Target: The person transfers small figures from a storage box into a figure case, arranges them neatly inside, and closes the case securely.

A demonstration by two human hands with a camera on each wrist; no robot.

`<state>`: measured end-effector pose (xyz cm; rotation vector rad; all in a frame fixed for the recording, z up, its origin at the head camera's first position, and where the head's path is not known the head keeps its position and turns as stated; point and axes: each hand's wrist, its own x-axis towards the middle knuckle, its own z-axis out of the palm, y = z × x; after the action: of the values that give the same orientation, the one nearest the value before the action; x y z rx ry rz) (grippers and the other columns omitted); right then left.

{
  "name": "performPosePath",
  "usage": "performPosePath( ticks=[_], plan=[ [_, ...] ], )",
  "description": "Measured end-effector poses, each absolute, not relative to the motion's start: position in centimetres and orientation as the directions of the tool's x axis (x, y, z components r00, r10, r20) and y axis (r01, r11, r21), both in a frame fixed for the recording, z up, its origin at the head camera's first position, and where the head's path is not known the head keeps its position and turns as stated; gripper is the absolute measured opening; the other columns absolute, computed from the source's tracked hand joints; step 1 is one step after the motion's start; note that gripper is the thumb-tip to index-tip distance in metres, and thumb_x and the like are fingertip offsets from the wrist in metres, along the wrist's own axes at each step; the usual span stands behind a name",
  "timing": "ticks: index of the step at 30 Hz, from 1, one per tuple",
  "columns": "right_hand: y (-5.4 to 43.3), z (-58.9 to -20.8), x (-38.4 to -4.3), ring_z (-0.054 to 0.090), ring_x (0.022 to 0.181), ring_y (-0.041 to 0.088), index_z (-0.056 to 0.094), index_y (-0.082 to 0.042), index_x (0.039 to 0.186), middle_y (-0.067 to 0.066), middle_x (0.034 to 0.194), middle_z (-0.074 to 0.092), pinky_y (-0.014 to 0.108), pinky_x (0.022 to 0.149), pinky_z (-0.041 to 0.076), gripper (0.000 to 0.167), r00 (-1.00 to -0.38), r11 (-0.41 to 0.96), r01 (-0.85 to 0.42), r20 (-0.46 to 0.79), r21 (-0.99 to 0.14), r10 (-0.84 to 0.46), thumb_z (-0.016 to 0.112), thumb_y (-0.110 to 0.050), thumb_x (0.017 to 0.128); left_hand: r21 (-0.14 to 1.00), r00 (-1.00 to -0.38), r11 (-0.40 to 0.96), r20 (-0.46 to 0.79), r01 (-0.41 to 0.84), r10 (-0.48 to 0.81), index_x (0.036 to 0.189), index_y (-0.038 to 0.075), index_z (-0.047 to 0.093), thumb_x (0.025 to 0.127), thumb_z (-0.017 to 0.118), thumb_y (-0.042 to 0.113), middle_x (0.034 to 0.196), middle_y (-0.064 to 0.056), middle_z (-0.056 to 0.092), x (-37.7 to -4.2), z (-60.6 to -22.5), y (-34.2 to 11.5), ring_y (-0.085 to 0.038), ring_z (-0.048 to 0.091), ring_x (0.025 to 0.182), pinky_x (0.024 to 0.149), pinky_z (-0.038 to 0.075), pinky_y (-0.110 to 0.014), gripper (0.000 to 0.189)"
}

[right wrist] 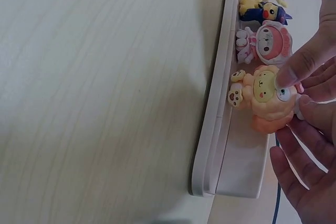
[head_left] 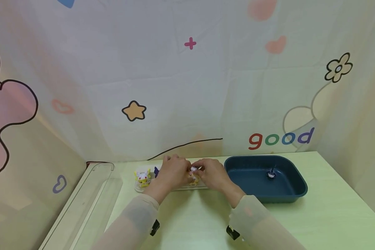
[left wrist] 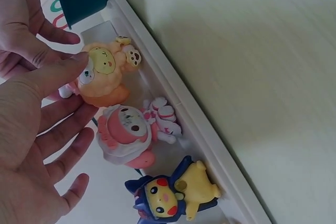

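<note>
Both hands meet at an orange fluffy-hooded figurine (left wrist: pixel 107 74) with a cream face, at the right end of a row in a narrow whitish tray (right wrist: pixel 239 166). My left hand (head_left: pixel 175 172) pinches it, thumb on the white patch of its hood. The right hand (head_left: pixel 214 173) grips the white piece at the top of its head between thumb and fingers. Beside it in the tray lean a pink-and-white figurine (left wrist: pixel 126 129), a navy-hooded yellow figurine (left wrist: pixel 163 198) and, at the far left end, a white-hooded yellow figurine (head_left: pixel 142 177).
To the right stands a dark blue bin (head_left: pixel 250 198) with a small dark-and-white figurine (head_left: pixel 271 173) inside. A long clear plastic cover (head_left: pixel 90 201) lies along the table's left side. Behind everything hangs a printed curtain (head_left: pixel 181 86).
</note>
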<state>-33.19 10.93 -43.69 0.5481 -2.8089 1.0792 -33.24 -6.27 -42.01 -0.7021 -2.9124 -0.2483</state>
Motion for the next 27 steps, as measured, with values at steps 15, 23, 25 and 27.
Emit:
performPosePath(
  ticks=[15, 23, 25, 27],
  plan=[
    [11.2, -43.99, -33.23, 0.073, 0.09, 0.016, 0.077, -0.012, 0.119, 0.005, 0.11, 0.072, 0.033, 0.076, 0.057, 0.023, -0.937, 0.673, -0.345, 0.192, -0.654, -0.293, 0.07, -0.009, 0.097, 0.108, -0.894, 0.894, 0.166, 0.435, 0.415, 0.109, 0.018, 0.079, 0.085, 0.084, 0.042, 0.101, 0.001, 0.075, -33.3, -42.41, -5.95, -0.027, 0.063, 0.108, 0.105, 0.039, -0.058, 0.035],
    [11.58, -43.94, -33.26, 0.074, 0.094, 0.018, 0.074, -0.01, 0.124, 0.006, 0.115, 0.072, 0.034, 0.076, 0.058, 0.031, -0.941, 0.685, -0.334, 0.186, -0.648, -0.283, 0.069, -0.004, 0.095, 0.135, -0.902, 0.897, 0.162, 0.421, 0.399, 0.124, 0.017, 0.075, 0.084, 0.085, 0.042, 0.109, 0.001, 0.074, -33.26, -42.16, -5.72, -0.028, 0.063, 0.111, 0.104, 0.041, -0.056, 0.048],
    [11.72, -43.83, -33.27, 0.073, 0.095, 0.02, 0.074, -0.01, 0.126, 0.006, 0.117, 0.073, 0.035, 0.077, 0.059, 0.032, -0.941, 0.684, -0.333, 0.184, -0.649, -0.283, 0.069, -0.004, 0.095, 0.142, -0.905, 0.898, 0.158, 0.416, 0.394, 0.126, 0.017, 0.074, 0.085, 0.085, 0.043, 0.112, 0.0, 0.074, -33.23, -42.11, -5.68, -0.028, 0.063, 0.112, 0.103, 0.042, -0.055, 0.05],
    [11.88, -43.69, -33.29, 0.073, 0.097, 0.021, 0.073, -0.01, 0.127, 0.008, 0.119, 0.073, 0.037, 0.079, 0.06, 0.033, -0.941, 0.684, -0.334, 0.188, -0.649, -0.282, 0.069, -0.005, 0.094, 0.146, -0.906, 0.899, 0.16, 0.414, 0.392, 0.127, 0.017, 0.073, 0.084, 0.085, 0.044, 0.115, 0.0, 0.074, -33.21, -42.05, -5.6, -0.028, 0.062, 0.114, 0.102, 0.042, -0.054, 0.052]
  ],
)
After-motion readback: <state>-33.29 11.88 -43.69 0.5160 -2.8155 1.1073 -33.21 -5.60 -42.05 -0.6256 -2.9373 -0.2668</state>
